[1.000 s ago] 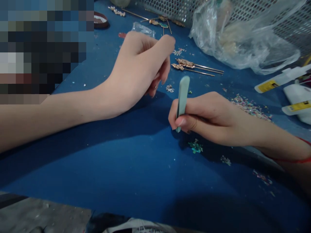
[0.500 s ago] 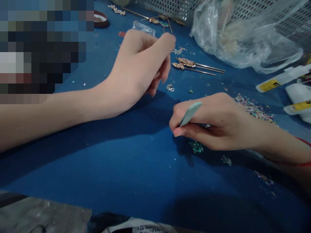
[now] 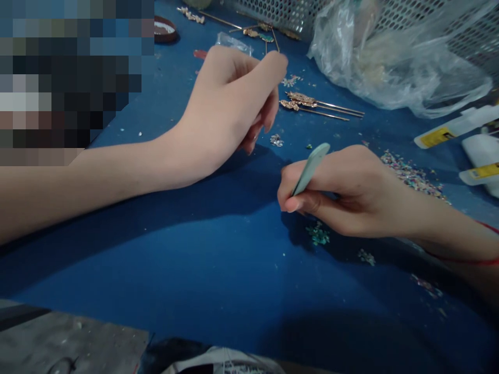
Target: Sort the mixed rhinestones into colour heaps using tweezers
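Observation:
My right hand (image 3: 343,192) is closed in a pinch around pale green tweezers (image 3: 312,169); their rounded end points up, and the tips are hidden by my fingers. Just below that hand is a small cluster of green chips (image 3: 318,235) on the blue table (image 3: 175,280). My left hand (image 3: 234,106) is up and to the left, its wrist bent and its fingers curled in. Anything between those fingertips is hidden behind the hand. A small cluster of pale chips (image 3: 276,140) lies close to its fingertips.
Gold hairpins (image 3: 302,100) lie beyond my hands. A heap of multicoloured chips (image 3: 413,174) is behind my right wrist. Glue bottles (image 3: 440,136) stand out at the right. A clear plastic bag (image 3: 362,67) rests against a perforated basket (image 3: 429,31) at the back.
My right hand has risen slightly with the tweezers, which now stand more upright. My left hand keeps its pose. The whole view has shifted a little.

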Motion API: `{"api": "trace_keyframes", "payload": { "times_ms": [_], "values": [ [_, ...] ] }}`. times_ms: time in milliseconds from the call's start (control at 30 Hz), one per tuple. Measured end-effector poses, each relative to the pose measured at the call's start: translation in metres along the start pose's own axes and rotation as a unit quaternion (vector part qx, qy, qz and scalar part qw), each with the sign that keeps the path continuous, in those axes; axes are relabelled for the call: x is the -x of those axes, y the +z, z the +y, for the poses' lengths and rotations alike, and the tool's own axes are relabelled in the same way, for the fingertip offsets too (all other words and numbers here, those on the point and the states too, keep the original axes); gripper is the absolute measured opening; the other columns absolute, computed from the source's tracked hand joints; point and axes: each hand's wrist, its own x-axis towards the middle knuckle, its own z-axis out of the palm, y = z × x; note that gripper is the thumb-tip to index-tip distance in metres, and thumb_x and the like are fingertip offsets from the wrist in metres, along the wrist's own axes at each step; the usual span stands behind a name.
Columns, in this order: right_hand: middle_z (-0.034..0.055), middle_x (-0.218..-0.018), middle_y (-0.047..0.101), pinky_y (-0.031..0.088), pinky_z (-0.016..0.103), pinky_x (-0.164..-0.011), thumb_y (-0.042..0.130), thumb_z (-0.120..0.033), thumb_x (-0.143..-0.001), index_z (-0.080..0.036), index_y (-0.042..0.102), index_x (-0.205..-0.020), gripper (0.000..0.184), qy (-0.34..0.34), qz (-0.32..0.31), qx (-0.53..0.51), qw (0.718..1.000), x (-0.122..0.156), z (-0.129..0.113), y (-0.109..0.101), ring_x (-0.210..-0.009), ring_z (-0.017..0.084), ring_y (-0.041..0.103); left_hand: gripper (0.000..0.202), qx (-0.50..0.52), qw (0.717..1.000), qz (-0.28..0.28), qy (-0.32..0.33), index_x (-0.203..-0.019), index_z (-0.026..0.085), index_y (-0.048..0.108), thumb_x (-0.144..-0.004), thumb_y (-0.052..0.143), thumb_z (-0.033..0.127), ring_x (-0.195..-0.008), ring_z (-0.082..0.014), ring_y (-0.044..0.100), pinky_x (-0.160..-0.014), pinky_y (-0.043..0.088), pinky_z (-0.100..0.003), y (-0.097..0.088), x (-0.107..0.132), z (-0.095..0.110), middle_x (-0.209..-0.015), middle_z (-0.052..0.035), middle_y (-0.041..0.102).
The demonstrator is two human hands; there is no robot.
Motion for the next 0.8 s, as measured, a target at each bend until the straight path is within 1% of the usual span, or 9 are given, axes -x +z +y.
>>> {"api": "trace_keyframes", "payload": {
  "times_ms": [67, 167, 233, 433, 533, 800],
  "values": [
    [-0.0047, -0.065, 0.057, 0.033, 0.019, -0.052, 0.049, -0.029, -0.109, -0.017, 0.059, -0.088, 0.026, 0.005, 0.003, -0.012, 1.000, -0.0005, 0.0009, 0.0009, -0.048, 0.004, 0.042, 0.058, -0.002, 1.000, 0.000, -0.004, -0.047, 0.013, 0.051, -0.104, 0.043, 0.014, -0.039, 0.0006, 0.042, -0.043, 0.032, -0.011, 0.0000, 0.0004, 0.0009, -0.039, 0.0071, 0.038],
    [-0.0053, -0.062, 0.056, 0.032, 0.018, -0.050, 0.051, -0.029, -0.108, -0.017, 0.060, -0.086, 0.027, 0.017, 0.007, -0.035, 0.999, -0.0007, 0.0015, 0.0015, -0.046, 0.004, 0.039, 0.057, 0.005, 1.000, 0.000, -0.008, -0.047, 0.013, 0.051, -0.103, 0.042, 0.013, -0.037, 0.0003, 0.040, -0.041, 0.032, -0.010, 0.0006, 0.0008, 0.0016, -0.038, 0.0074, 0.037],
    [-0.0050, -0.062, 0.057, 0.033, 0.018, -0.050, 0.051, -0.028, -0.108, -0.017, 0.060, -0.086, 0.026, 0.022, 0.006, -0.041, 0.999, -0.0007, 0.0015, 0.0011, -0.046, 0.004, 0.040, 0.057, 0.012, 1.000, -0.004, -0.005, -0.047, 0.013, 0.052, -0.103, 0.042, 0.012, -0.035, -0.0003, 0.039, -0.038, 0.032, -0.010, 0.0007, 0.0009, 0.0013, -0.038, 0.0075, 0.037],
    [-0.0031, -0.067, 0.063, 0.032, 0.016, -0.048, 0.050, -0.026, -0.108, -0.017, 0.059, -0.085, 0.027, 0.027, 0.001, -0.057, 0.998, -0.0020, 0.0011, -0.0008, -0.046, 0.003, 0.039, 0.053, 0.014, 1.000, -0.012, 0.004, -0.050, 0.012, 0.054, -0.103, 0.044, 0.015, -0.035, -0.0004, 0.040, -0.038, 0.034, -0.009, -0.0019, 0.0006, -0.0018, -0.038, 0.0079, 0.037],
    [-0.0029, -0.067, 0.062, 0.031, 0.017, -0.048, 0.050, -0.026, -0.109, -0.017, 0.059, -0.084, 0.028, 0.032, -0.003, -0.063, 0.997, -0.0026, 0.0013, -0.0011, -0.045, 0.003, 0.038, 0.054, 0.014, 1.000, -0.014, 0.007, -0.050, 0.012, 0.055, -0.102, 0.044, 0.015, -0.034, -0.0003, 0.041, -0.039, 0.035, -0.009, -0.0025, 0.0008, -0.0015, -0.038, 0.0079, 0.038],
    [-0.0036, -0.064, 0.058, 0.033, 0.018, -0.048, 0.047, -0.030, -0.110, -0.017, 0.058, -0.084, 0.031, 0.045, -0.021, -0.095, 0.994, -0.0021, 0.0030, -0.0029, -0.045, 0.003, 0.041, 0.057, 0.014, 1.000, -0.002, -0.011, -0.047, 0.012, 0.054, -0.103, 0.044, 0.011, -0.032, -0.0005, 0.040, -0.036, 0.030, -0.012, 0.0009, 0.0012, 0.0020, -0.036, 0.0077, 0.039]
  ]
}}
